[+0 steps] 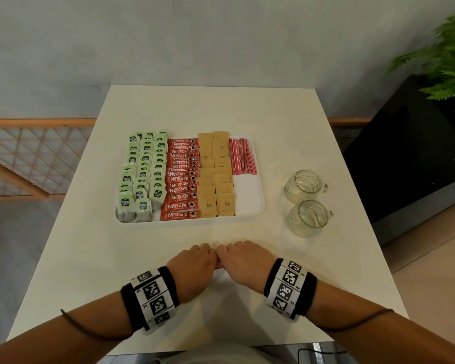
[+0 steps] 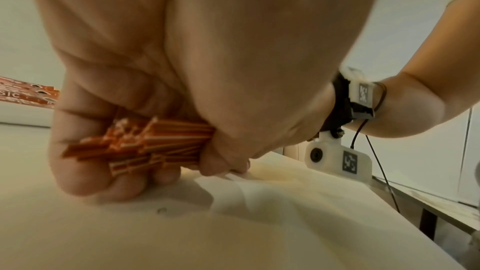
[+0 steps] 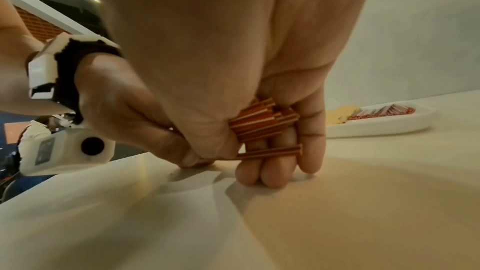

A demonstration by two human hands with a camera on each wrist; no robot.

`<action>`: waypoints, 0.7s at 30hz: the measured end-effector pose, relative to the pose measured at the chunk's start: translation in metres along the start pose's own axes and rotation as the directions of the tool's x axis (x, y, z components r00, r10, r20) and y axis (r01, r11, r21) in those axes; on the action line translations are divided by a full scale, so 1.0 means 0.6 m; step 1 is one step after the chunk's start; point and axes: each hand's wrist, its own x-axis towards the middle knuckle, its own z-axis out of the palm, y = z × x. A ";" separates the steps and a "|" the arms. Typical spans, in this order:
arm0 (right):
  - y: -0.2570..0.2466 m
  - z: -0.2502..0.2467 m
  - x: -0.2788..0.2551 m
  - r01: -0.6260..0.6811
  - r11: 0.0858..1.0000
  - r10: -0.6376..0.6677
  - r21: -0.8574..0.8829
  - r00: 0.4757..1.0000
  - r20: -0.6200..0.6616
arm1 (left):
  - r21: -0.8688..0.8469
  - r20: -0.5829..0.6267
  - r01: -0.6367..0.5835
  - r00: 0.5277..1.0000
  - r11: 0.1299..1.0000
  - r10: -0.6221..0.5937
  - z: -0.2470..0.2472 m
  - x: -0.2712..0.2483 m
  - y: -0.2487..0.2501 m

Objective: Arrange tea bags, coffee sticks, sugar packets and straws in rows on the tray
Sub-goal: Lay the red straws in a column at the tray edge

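Glass cups (image 1: 306,202) right of tray (image 1: 258,206) | plant (image 1: 447,61) far right

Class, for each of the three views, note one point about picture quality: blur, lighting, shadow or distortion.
Head view: sharp at the white plastic tray, but the green fern at the right edge smears. Left wrist view: the left hand looms large and soft, the bundle of red-and-white striped straws blurred. Right wrist view: the right hand casts fanned shadows on the white table.
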 end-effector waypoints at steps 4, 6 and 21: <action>0.009 -0.018 0.007 -0.032 0.997 0.022 0.064 0.988 0.156 | 0.008 0.001 0.013 1.000 1.000 -0.013 -0.008 0.008 -0.011; 0.015 -0.028 0.013 -0.057 0.992 0.033 0.114 0.979 0.200 | -0.024 0.015 0.021 1.000 1.000 -0.020 -0.011 0.011 -0.014; 0.081 -0.122 0.033 -0.032 0.757 0.155 0.653 0.979 -0.132 | -0.304 -0.306 -0.141 0.951 0.942 0.044 -0.095 0.033 -0.049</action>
